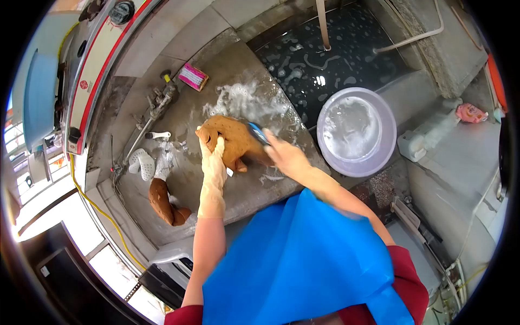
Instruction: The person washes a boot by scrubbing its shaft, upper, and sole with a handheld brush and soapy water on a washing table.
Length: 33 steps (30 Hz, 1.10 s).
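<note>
Fingers (219, 147) of the left hand (214, 164) grip the left edge of a brown item (230, 132) over the wet bench (189, 116), forearm reaching nearly straight ahead. Right arm slants forward and leftward; the blurred right hand (287, 157) closes round a blue-and-black tool (257, 133) at the item's right edge.

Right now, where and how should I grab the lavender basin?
I'd grip the lavender basin by opposite sides of its rim, coming from above: the whole round rim shows unobstructed, and the foamy liquid inside suggests keeping it level.
</note>
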Each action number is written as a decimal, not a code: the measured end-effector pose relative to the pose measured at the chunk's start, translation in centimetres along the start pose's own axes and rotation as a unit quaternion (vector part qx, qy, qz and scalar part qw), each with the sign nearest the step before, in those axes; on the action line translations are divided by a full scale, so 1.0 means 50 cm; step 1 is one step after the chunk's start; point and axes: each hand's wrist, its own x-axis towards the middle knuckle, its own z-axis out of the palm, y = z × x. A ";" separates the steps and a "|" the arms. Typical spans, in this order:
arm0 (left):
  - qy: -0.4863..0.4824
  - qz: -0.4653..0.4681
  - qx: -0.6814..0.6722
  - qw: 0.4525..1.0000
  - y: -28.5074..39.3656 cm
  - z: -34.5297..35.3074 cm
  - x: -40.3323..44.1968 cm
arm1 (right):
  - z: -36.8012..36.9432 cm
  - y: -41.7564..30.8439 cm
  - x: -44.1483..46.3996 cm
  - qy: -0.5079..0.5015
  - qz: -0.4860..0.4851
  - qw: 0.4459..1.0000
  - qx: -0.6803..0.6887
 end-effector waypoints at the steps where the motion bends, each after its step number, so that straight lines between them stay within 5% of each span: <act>1: 0.001 0.002 0.004 1.000 0.006 -0.006 0.007 | 0.012 -0.044 0.046 0.053 -0.084 0.995 0.019; 5: -0.006 -0.031 0.001 1.000 0.006 -0.003 0.009 | 0.000 -0.098 0.118 0.011 -0.056 0.998 0.016; 8: 0.041 -0.006 0.067 0.997 0.009 0.040 0.000 | -0.035 -0.032 -0.021 -0.080 0.021 0.991 -0.104; 11: 0.027 0.001 0.102 0.994 -0.025 0.010 0.021 | -0.004 0.060 -0.080 -0.109 0.106 0.988 -0.036; 13: 0.010 -0.014 0.092 0.996 0.001 0.020 0.012 | -0.016 -0.052 0.013 -0.075 0.057 0.995 0.031; 15: -0.003 -0.041 0.062 0.997 0.007 0.018 0.013 | 0.045 -0.092 0.111 0.156 -0.152 0.973 0.073; 16: -0.005 -0.044 0.065 0.997 0.005 0.012 0.013 | 0.038 -0.092 0.098 0.158 -0.148 0.973 0.074; 18: 0.008 -0.058 0.102 0.993 -0.004 0.002 0.013 | -0.001 -0.080 0.036 -0.056 0.032 0.998 -0.024; 19: 0.003 -0.060 0.102 0.993 -0.004 0.004 0.014 | -0.022 -0.052 -0.009 -0.053 0.037 0.998 -0.025; 21: -0.003 -0.076 0.069 0.995 0.000 0.007 0.012 | -0.059 -0.004 -0.098 -0.219 0.119 0.962 -0.113; 23: 0.003 -0.065 0.088 0.994 -0.011 0.000 -0.002 | 0.014 -0.006 -0.065 -0.146 0.077 0.981 -0.099; 25: -0.006 -0.058 0.249 0.967 -0.015 -0.022 0.024 | 0.090 -0.035 0.063 0.165 -0.163 0.972 0.026; 30: -0.035 -0.052 0.278 0.959 -0.015 -0.020 0.033 | -0.033 -0.002 -0.081 -0.130 0.004 0.980 -0.154; 33: -0.051 -0.056 0.141 0.987 -0.002 -0.009 0.011 | -0.002 -0.017 -0.048 -0.038 -0.006 0.997 -0.062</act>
